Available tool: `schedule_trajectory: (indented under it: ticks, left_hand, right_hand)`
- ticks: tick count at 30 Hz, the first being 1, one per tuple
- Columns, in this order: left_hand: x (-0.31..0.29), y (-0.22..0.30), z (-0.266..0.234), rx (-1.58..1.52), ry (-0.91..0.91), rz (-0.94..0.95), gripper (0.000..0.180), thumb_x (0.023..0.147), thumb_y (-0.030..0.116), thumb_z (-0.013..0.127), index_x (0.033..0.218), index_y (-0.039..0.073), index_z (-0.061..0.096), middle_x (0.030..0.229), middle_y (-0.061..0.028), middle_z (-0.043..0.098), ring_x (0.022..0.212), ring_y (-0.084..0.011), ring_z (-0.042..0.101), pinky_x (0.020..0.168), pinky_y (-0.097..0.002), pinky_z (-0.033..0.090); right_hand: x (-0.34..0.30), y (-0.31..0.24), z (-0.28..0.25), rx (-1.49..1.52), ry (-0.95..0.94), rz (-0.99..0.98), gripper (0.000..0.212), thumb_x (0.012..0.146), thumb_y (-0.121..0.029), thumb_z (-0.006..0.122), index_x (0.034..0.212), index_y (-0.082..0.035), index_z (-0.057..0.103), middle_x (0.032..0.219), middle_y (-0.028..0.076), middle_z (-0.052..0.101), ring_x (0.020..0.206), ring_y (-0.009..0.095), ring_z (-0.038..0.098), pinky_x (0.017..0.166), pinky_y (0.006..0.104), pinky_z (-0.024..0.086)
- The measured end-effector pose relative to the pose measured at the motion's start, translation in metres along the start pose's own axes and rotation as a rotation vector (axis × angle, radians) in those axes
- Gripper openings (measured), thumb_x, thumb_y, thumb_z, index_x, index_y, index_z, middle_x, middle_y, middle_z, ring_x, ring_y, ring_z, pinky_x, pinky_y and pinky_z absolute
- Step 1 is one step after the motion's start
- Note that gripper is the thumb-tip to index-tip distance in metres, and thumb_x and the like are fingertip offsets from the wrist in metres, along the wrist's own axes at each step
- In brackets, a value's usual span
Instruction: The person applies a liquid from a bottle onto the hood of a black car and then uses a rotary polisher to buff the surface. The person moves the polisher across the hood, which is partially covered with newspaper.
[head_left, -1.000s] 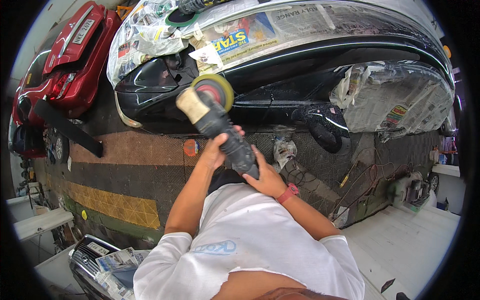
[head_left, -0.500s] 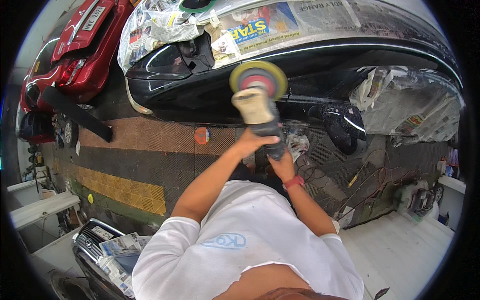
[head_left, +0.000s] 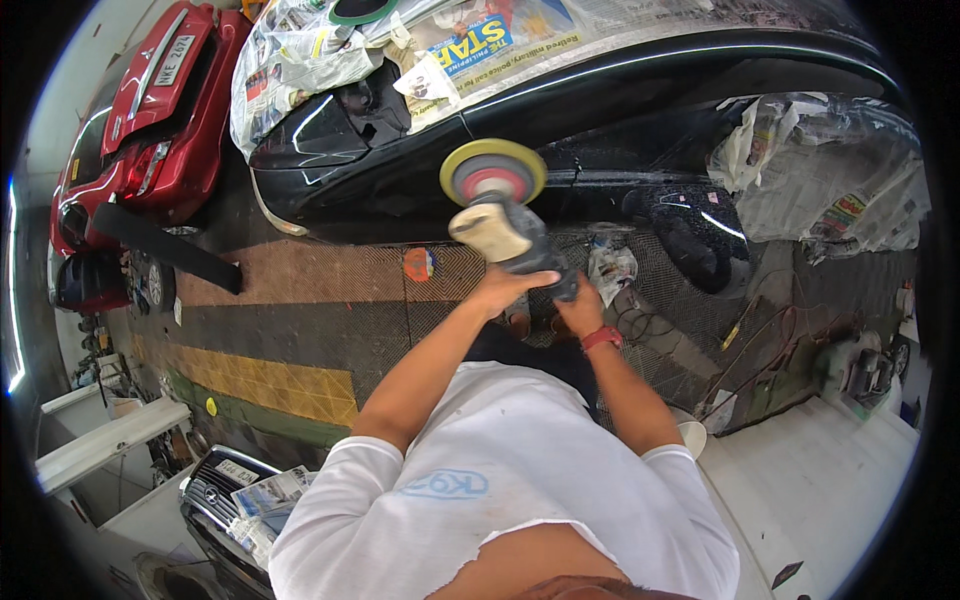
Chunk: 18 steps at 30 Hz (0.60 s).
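Note:
Both my hands grip a polisher (head_left: 515, 240) with a dark body and a cream cover. My left hand (head_left: 507, 290) wraps its underside behind the head, and my right hand (head_left: 581, 307) holds its rear end; a red band circles that wrist. The polisher's round yellow-edged pad (head_left: 520, 163) faces the side panel of a black car (head_left: 380, 205). Whether the pad presses on the paint or sits just off it, I cannot tell. Newspaper (head_left: 520, 55) covers the car's upper surface, above the pad.
A black side mirror (head_left: 700, 235) sticks out right of the polisher, beside newspaper masking (head_left: 830, 190). A red car (head_left: 150, 120) stands at far left, a dark car (head_left: 215, 490) behind me. Cables (head_left: 770, 350) trail over the floor at right, near crumpled plastic (head_left: 611, 268).
The polisher has shifted left along the black panel and its body leans more to the left. Both hands keep their hold, and the whole view has moved a little.

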<state>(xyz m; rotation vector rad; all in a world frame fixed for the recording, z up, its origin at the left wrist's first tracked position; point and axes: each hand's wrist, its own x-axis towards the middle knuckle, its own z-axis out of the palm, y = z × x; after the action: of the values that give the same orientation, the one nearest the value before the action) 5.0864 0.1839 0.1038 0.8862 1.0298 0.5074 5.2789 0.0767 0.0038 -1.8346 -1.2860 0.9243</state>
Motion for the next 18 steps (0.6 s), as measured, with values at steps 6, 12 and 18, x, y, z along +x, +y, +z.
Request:
schedule_trajectory:
  ticks: [6,12,18]
  left_hand:
    - [0.006,0.004,0.006,0.016,0.005,-0.017,0.060,0.089,0.022,0.093,0.138,-0.001,0.066,0.136,-0.0103,0.071,0.125,-0.0209,0.068,0.112,-0.0395,0.053]
    - [-0.027,-0.030,-0.063,-0.307,0.115,-0.169,0.043,0.099,0.019,0.083,0.136,0.005,0.067,0.135,-0.0079,0.072,0.126,-0.0219,0.069,0.110,-0.0447,0.055]
    - [-0.018,0.003,-0.025,-0.079,0.022,-0.130,0.053,0.092,0.020,0.089,0.138,0.004,0.067,0.134,-0.0085,0.072,0.126,-0.0217,0.068,0.111,-0.0435,0.055]
  right_hand:
    - [0.017,-0.011,-0.013,-0.011,-0.041,-0.021,0.064,0.077,-0.009,0.085,0.138,-0.003,0.068,0.121,0.026,0.077,0.114,0.047,0.073,0.098,0.0506,0.059]
    - [0.006,-0.034,0.037,-0.261,-0.247,0.033,0.070,0.073,-0.013,0.087,0.140,-0.007,0.067,0.120,0.024,0.077,0.113,0.044,0.074,0.104,0.0522,0.056]
    - [-0.004,-0.023,0.016,-0.019,-0.075,0.025,0.061,0.077,-0.009,0.087,0.135,-0.002,0.068,0.123,0.022,0.077,0.115,0.039,0.075,0.102,0.0480,0.057]
